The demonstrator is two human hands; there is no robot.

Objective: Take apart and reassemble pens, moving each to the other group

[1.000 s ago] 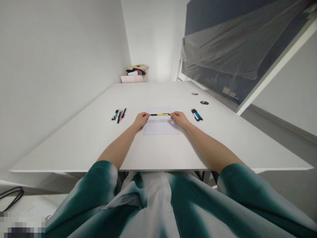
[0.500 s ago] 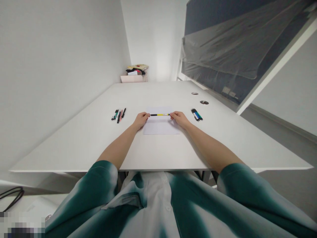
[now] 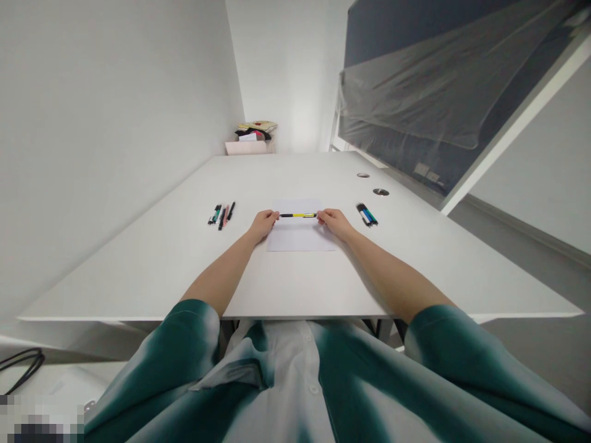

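A yellow and black pen stretches sideways between my two hands over a white sheet of paper. Its black end is pinched in the fingertips of my left hand. At the other end, my right hand grips the tip with thumb and fingers closed. Both hands rest at the side edges of the sheet. The pen's very ends are hidden by my fingers.
Several pens lie in a loose group left of the paper, and more pens sit close together on the right. The white table has two round grommets at right. A pink box with cloth stands beyond the far edge.
The pen has turned slightly about its length, so its clip now shows near my right fingers. Both hands stay in nearly the same place.
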